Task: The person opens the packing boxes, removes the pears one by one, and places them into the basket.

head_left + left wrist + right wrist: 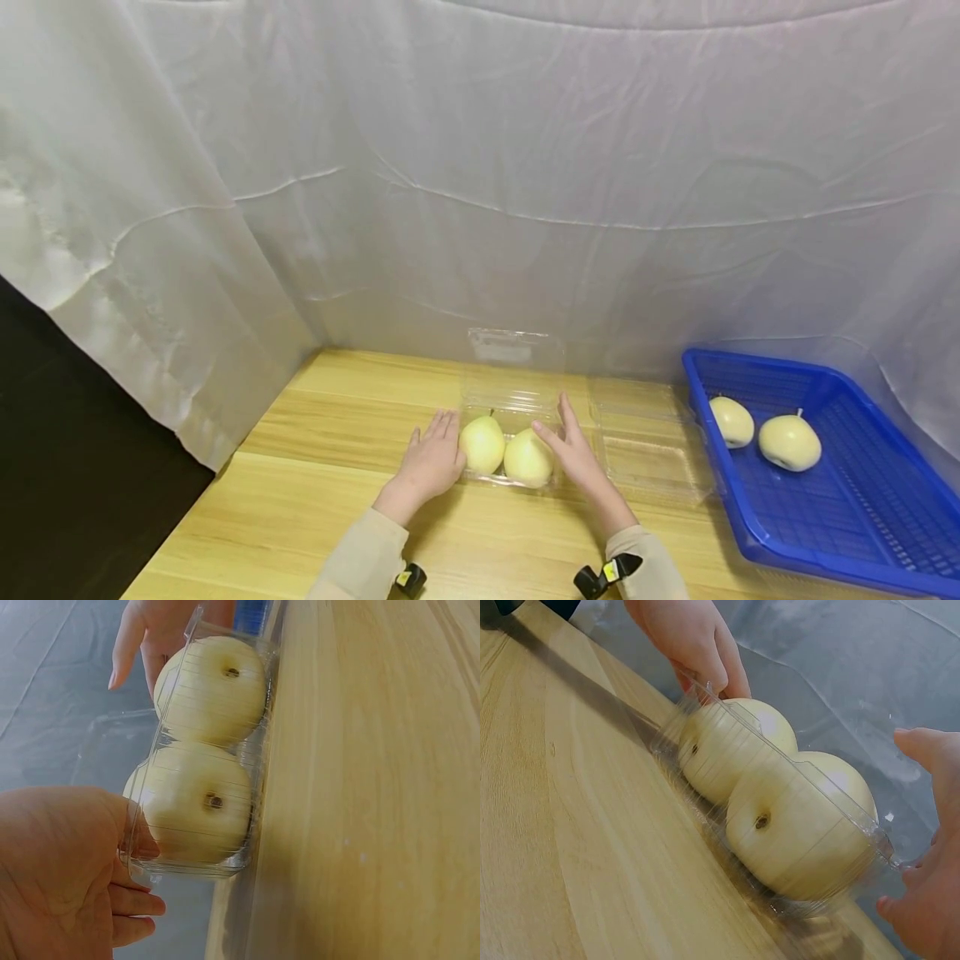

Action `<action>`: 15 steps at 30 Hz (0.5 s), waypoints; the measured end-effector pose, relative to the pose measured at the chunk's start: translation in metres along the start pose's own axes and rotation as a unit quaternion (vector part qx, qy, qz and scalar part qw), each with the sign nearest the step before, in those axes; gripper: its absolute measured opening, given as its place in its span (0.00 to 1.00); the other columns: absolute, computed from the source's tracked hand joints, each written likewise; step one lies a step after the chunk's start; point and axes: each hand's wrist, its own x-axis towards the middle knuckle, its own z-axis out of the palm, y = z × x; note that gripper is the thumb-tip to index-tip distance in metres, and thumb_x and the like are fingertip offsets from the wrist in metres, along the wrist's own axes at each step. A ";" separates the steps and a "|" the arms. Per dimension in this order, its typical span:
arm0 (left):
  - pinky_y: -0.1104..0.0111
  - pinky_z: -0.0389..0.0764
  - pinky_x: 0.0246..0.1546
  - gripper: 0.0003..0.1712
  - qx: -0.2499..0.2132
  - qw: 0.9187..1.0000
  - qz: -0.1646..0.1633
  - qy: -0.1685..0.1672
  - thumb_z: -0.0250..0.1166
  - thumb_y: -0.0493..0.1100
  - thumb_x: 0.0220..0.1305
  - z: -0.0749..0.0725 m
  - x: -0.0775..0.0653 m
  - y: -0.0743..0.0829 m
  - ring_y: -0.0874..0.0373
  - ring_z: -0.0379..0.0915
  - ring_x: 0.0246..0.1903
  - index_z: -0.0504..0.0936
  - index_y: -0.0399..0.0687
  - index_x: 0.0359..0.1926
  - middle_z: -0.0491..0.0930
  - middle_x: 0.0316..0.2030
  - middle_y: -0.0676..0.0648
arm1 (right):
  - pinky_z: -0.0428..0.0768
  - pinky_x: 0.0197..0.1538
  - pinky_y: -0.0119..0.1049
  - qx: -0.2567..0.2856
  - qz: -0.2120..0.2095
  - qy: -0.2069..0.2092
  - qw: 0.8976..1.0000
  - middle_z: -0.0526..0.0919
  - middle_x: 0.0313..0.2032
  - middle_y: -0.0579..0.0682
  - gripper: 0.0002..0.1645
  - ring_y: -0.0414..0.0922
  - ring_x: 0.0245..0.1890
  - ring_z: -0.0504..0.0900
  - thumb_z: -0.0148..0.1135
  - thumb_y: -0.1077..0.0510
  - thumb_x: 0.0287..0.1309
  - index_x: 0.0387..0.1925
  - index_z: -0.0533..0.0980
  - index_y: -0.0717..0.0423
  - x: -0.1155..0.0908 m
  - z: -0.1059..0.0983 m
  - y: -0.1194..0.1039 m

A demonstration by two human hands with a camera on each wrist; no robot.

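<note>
Two pale yellow pears, a left pear (482, 444) and a right pear (528, 457), sit side by side in a clear plastic clamshell box (172, 864) with its lid (516, 348) raised at the back. My left hand (430, 465) lies along the box's left end, fingers extended; in the left wrist view its thumb tip shows through the plastic beside the near pear. At the right end is my right hand (576, 450), fingers straight and thumb spread toward the right pear. The right wrist view shows that right hand (934, 847) close to the box corner.
Right of the box lies another clear clamshell (648, 462), its lid open. A blue plastic basket (847, 517) stands farther right, holding two more pears, one pear (790, 442) and another pear (732, 422). A grey curtain (525, 167) hangs behind the wooden table (300, 517).
</note>
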 end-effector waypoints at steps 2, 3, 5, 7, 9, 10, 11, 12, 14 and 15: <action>0.37 0.51 0.72 0.34 -0.002 1.000 -0.001 -0.001 0.46 0.45 0.70 0.000 0.000 0.001 0.41 0.47 0.75 0.55 0.35 0.73 0.56 0.74 0.37 | 0.47 0.75 0.61 -0.002 0.004 0.004 1.000 0.34 0.77 0.62 0.56 0.70 0.74 0.44 0.54 0.39 0.66 0.77 0.29 0.47 0.000 0.000 0.000; 0.37 0.50 0.72 0.34 -0.003 1.000 -0.001 -0.001 0.46 0.45 0.70 -0.001 0.000 0.001 0.41 0.47 0.75 0.55 0.35 0.73 0.56 0.74 0.37 | 0.47 0.74 0.62 -0.004 0.003 0.006 1.000 0.35 0.77 0.63 0.56 0.71 0.73 0.44 0.54 0.39 0.66 0.77 0.30 0.47 0.000 0.000 0.000; 0.37 0.50 0.72 0.35 -0.004 1.000 -0.001 -0.001 0.46 0.45 0.70 -0.001 -0.001 0.001 0.41 0.47 0.75 0.55 0.34 0.73 0.56 0.74 0.37 | 0.49 0.74 0.63 -0.008 0.004 0.008 1.000 0.35 0.77 0.64 0.56 0.72 0.73 0.45 0.54 0.40 0.66 0.77 0.30 0.48 0.000 0.000 0.000; 0.37 0.50 0.72 0.35 -0.005 1.000 -0.002 -0.001 0.46 0.45 0.70 0.000 -0.001 0.001 0.41 0.48 0.75 0.55 0.35 0.73 0.56 0.74 0.37 | 0.49 0.73 0.64 -0.011 0.005 0.009 1.000 0.36 0.76 0.65 0.56 0.72 0.72 0.46 0.54 0.40 0.66 0.77 0.30 0.47 0.000 0.000 0.000; 0.37 0.50 0.72 0.34 -0.004 1.000 -0.001 0.000 0.46 0.44 0.70 0.000 -0.001 0.001 0.40 0.48 0.75 0.55 0.34 0.73 0.56 0.73 0.37 | 0.50 0.73 0.64 -0.013 0.006 0.008 1.000 0.36 0.76 0.65 0.55 0.72 0.72 0.47 0.54 0.40 0.66 0.77 0.30 0.47 0.000 0.000 0.000; 0.36 0.51 0.71 0.34 -0.004 1.000 0.000 0.001 0.46 0.44 0.70 0.000 -0.001 0.001 0.40 0.48 0.75 0.55 0.34 0.73 0.57 0.73 0.37 | 0.50 0.73 0.64 -0.013 0.008 0.008 1.000 0.36 0.76 0.65 0.55 0.72 0.72 0.47 0.54 0.40 0.66 0.77 0.30 0.46 0.000 0.000 0.000; 0.36 0.51 0.71 0.34 -0.003 1.000 0.000 0.001 0.46 0.44 0.70 0.000 -0.001 0.001 0.40 0.48 0.75 0.55 0.34 0.73 0.57 0.73 0.36 | 0.50 0.73 0.64 -0.014 0.008 0.007 1.000 0.36 0.76 0.65 0.55 0.72 0.72 0.47 0.54 0.40 0.66 0.77 0.30 0.46 0.000 0.000 0.001; 0.36 0.51 0.71 0.34 -0.002 1.000 0.000 0.001 0.46 0.44 0.70 0.000 -0.001 0.001 0.40 0.49 0.75 0.55 0.34 0.73 0.57 0.73 0.36 | 0.50 0.73 0.64 -0.012 0.008 0.006 1.000 0.36 0.76 0.64 0.55 0.72 0.72 0.47 0.54 0.40 0.65 0.77 0.30 0.45 0.001 0.000 0.001; 0.36 0.51 0.71 0.34 -0.002 1.000 0.000 0.001 0.46 0.45 0.70 0.000 -0.001 0.002 0.40 0.49 0.75 0.55 0.34 0.73 0.57 0.73 0.36 | 0.50 0.72 0.64 -0.014 0.007 0.005 1.000 0.36 0.76 0.65 0.55 0.72 0.72 0.47 0.54 0.39 0.66 0.77 0.30 0.46 0.001 0.000 0.001; 0.36 0.50 0.71 0.34 -0.003 1.000 0.001 0.001 0.46 0.45 0.70 0.000 -0.001 0.002 0.40 0.49 0.75 0.55 0.34 0.73 0.57 0.73 0.36 | 0.50 0.72 0.65 -0.015 0.007 0.004 1.000 0.36 0.76 0.65 0.56 0.72 0.72 0.47 0.54 0.39 0.66 0.77 0.30 0.46 0.000 0.000 0.001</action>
